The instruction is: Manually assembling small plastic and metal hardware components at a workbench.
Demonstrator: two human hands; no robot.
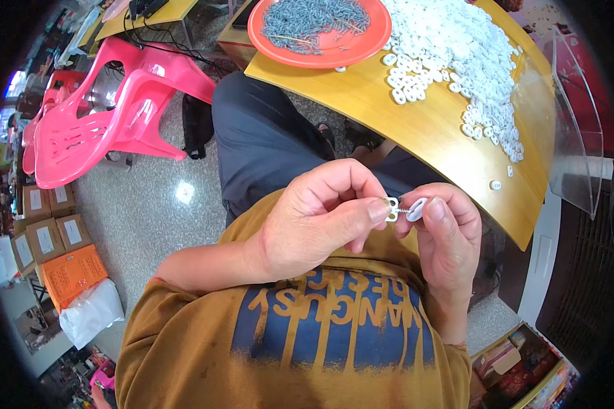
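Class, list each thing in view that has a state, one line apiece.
Left hand, pinching a holed white piece
Right hand, pinching an oval white piece
Thin ridged rod, between those two pieces
Red plate, holding heaped grey pieces
White pieces, heaped loose on the yellow table
Cardboard boxes, stacked

Held pieces [417,209] read white. Heaped pieces [457,48]: white. Plate [374,34]: orange-red; its screws [307,24] are grey. Table [436,129]: yellow-tan. Chair [71,146]: pink. Shirt [184,361] is mustard-brown, its block print [338,344] dark blue. Trousers [256,143]: dark navy. Floor [157,232]: grey, speckled. Plastic bag [92,313]: white; parcel [74,276]: orange.
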